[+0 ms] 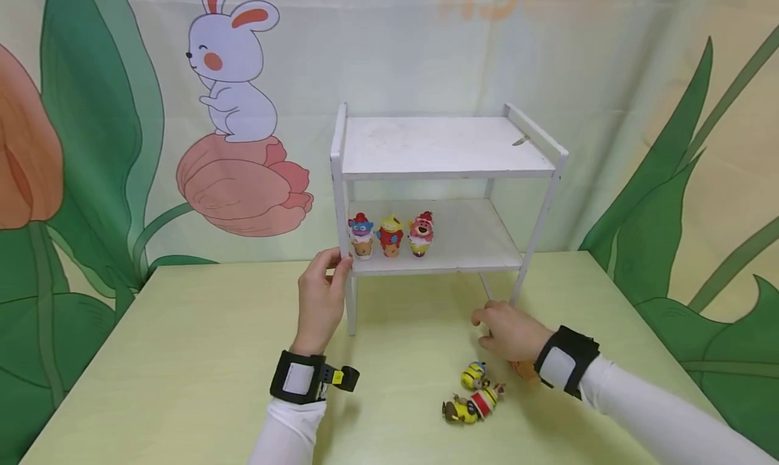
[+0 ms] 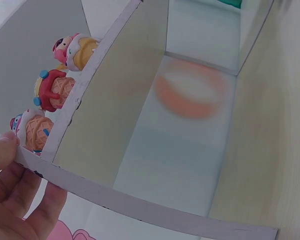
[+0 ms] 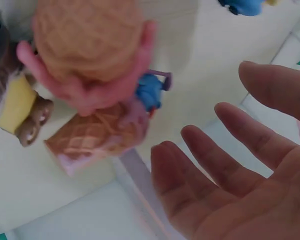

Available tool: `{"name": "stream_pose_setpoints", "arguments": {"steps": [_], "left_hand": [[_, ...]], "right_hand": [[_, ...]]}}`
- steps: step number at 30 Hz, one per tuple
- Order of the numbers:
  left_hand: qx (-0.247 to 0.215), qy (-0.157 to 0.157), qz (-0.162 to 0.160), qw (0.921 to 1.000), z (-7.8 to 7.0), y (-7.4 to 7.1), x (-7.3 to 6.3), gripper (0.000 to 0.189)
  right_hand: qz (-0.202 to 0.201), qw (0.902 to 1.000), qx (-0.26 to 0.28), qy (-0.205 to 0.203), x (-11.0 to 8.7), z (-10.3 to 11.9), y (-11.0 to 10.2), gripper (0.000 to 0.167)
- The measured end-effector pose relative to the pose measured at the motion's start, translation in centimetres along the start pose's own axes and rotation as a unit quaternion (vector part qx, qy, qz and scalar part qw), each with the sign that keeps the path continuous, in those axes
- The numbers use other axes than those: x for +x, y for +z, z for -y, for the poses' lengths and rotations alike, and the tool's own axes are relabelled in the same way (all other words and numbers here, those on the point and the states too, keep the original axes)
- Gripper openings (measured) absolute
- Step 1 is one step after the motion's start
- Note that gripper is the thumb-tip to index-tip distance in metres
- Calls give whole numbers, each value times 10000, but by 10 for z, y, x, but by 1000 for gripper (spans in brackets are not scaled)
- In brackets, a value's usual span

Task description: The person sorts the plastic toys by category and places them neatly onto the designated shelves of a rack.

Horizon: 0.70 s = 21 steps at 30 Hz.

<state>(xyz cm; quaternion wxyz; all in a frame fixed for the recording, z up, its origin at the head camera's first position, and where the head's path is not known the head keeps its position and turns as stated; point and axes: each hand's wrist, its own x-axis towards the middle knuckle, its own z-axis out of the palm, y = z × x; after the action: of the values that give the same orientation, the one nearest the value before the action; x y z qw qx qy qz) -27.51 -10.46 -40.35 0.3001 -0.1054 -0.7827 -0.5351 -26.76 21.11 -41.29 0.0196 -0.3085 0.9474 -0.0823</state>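
My left hand holds the left front post of a white two-tier shelf rack, thumb on the near side. Three small ice-cream-cone figures stand in a row at the left of its lower shelf: a blue-faced one, a yellow and red one and a pink one. Over the table by the right front leg hovers my right hand, its fingers loosely bent with nothing between them. Beside that hand, in the right wrist view, lie waffle-cone figures, one large cone and one brown cone.
Yellow minion-like figures lie on the table in front of the rack, among them a small one and one with red. An orange piece shows partly under my right wrist. A printed cloth hangs behind.
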Motion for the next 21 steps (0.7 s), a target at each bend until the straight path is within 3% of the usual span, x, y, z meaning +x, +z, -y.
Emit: {"name": "stream_pose_setpoints", "arguments": {"steps": [11, 15, 21], "left_hand": [[30, 59, -12, 10000, 1, 1, -1, 25], [12, 15, -18, 10000, 0, 0, -1, 26], [5, -43, -4, 10000, 0, 1, -2, 26]], "right_hand": [[-98, 9989, -448, 120, 1, -12, 14, 18], [-85, 9972, -741, 25, 4, -17, 18, 9], [80, 9932, -1154, -134, 4, -18, 19, 12]]}}
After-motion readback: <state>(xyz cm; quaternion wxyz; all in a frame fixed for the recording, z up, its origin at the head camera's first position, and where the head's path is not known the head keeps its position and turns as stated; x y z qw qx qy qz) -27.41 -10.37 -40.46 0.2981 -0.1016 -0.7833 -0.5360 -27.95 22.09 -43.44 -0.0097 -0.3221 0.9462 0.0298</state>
